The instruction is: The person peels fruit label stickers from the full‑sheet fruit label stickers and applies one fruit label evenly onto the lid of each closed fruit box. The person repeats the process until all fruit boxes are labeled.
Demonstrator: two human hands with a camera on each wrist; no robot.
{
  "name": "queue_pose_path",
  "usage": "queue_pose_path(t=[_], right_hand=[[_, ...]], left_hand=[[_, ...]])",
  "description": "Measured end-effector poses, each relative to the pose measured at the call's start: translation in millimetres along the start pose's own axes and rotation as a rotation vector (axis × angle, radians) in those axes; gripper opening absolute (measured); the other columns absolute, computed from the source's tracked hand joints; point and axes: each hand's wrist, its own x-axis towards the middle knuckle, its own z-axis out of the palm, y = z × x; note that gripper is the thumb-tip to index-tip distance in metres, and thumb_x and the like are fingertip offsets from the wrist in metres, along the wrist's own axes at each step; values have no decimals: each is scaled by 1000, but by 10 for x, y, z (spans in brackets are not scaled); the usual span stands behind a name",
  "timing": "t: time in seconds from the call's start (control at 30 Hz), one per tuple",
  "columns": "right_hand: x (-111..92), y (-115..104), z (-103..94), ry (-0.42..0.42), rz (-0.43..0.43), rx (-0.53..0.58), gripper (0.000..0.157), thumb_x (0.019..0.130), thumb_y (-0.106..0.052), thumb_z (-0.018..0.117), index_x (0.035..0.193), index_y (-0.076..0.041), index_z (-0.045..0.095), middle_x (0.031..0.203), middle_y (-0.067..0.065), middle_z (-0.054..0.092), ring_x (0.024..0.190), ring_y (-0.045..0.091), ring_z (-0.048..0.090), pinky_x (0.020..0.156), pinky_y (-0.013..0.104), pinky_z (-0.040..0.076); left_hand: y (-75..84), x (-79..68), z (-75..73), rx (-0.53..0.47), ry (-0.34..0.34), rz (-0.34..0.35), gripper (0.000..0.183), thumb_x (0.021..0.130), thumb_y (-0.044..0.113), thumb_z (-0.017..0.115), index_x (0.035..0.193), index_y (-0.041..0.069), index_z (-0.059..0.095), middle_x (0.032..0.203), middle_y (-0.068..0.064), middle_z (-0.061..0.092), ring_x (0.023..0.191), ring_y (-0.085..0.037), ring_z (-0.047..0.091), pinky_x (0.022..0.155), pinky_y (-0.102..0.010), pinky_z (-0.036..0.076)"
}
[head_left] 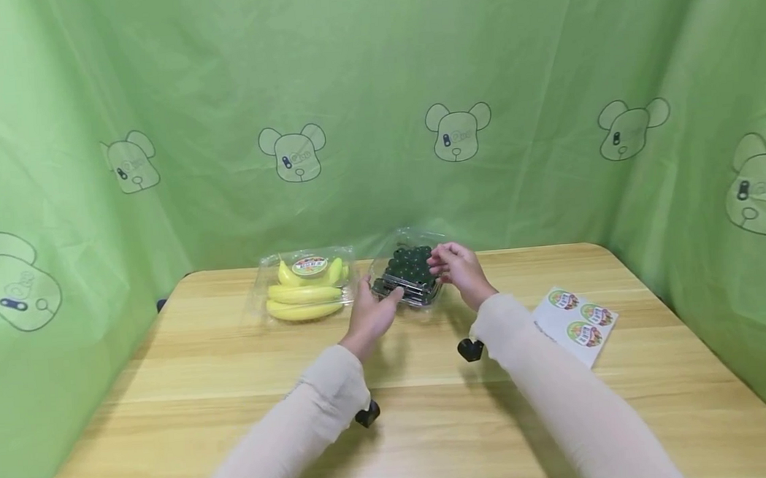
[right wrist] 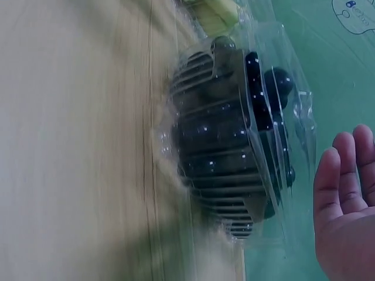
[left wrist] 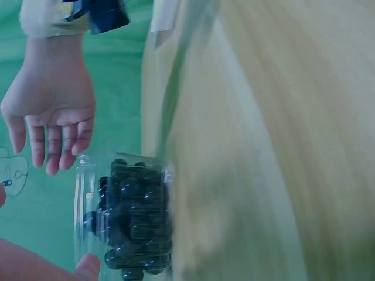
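Observation:
A clear plastic clamshell box point(head_left: 419, 295) of dark, round fruit like grapes point(head_left: 411, 263) stands near the table's back edge. My left hand point(head_left: 374, 309) is spread around its near left corner, with the thumb point(left wrist: 88, 268) touching the front in the left wrist view. Most of that hand's other fingers are hidden or out of that frame. Beside the box's right edge, my right hand point(head_left: 460, 271) holds nothing, its fingers point(right wrist: 348, 170) loosely bent. Clear plastic rises behind the fruit in the head view; how far the lid is raised, I cannot tell.
Left of the fruit box lies a clear box of bananas point(head_left: 304, 293) with a round sticker point(head_left: 309, 265) on top. A white sheet of round stickers point(head_left: 581, 314) lies on the wooden table point(head_left: 434, 426) at right. Green curtain point(head_left: 380, 195) hangs behind.

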Motion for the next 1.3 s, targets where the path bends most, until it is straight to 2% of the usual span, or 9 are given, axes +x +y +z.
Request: queue_pose_path(t=[0.2,0.4,0.5,0.6,0.7,0.83,0.97,1.17,1.3], right_hand=[[48,9,-49,28,23,-22,28,105,-23,41,113,2,52,106,12,58,87,17,58,82,35,55],[88,41,-124,48,33,7,29,106,-27,37,108,-2,52,114,23,56,85,15,58,73,27,55],[115,67,-163,71,37,-5,26,106,-25,39,106,-3,53,115,24,56,85,16,58,74,29,54],[149,91,-192,99,28,-54,24,105,-23,42,108,-2,53,115,24,55,91,21,58,81,36,53],[185,108,-211,122,12,-120,28,104,-23,44,116,2,51,117,21,54,98,24,55,90,42,49],[227,112,-227,140,-1,-236,37,102,-24,47,128,3,46,124,19,51,107,27,50,99,44,43],[265,120,-235,157,11,-310,45,99,-21,52,137,1,40,134,18,46,121,32,45,105,44,38],[324,174,-243,144,53,-381,56,97,-19,54,145,-1,31,150,18,33,133,37,36,109,48,34],[353,210,-268,97,84,-437,67,96,-19,55,151,-3,20,156,20,23,138,41,27,113,53,25]], left_hand=[[-66,-2,98,14,-4,-11,80,91,28,65,153,5,19,153,-22,28,139,-41,27,114,-54,21],[-130,5,194,8,4,-21,85,91,28,65,155,8,13,157,-18,22,142,-39,22,115,-53,17],[-140,-13,239,5,5,-33,87,90,30,65,156,10,11,158,-17,19,142,-38,20,115,-53,16],[-145,-30,286,-8,12,-51,88,90,31,65,156,10,11,158,-18,18,142,-39,20,115,-53,16],[-149,-37,332,-27,24,-64,89,90,32,66,156,8,11,157,-20,19,142,-40,21,115,-53,17],[-146,-45,390,-44,32,-74,90,90,33,66,156,8,11,158,-20,18,142,-40,20,115,-54,17],[-126,-61,437,-49,10,-82,91,89,36,66,156,11,10,159,-18,15,142,-41,18,115,-55,16],[-115,-50,491,-79,-8,-77,93,87,37,68,156,12,11,158,-20,17,142,-40,20,115,-54,18],[-110,-57,518,-94,-18,-75,93,87,36,69,156,11,12,157,-20,18,141,-39,22,115,-52,19]])
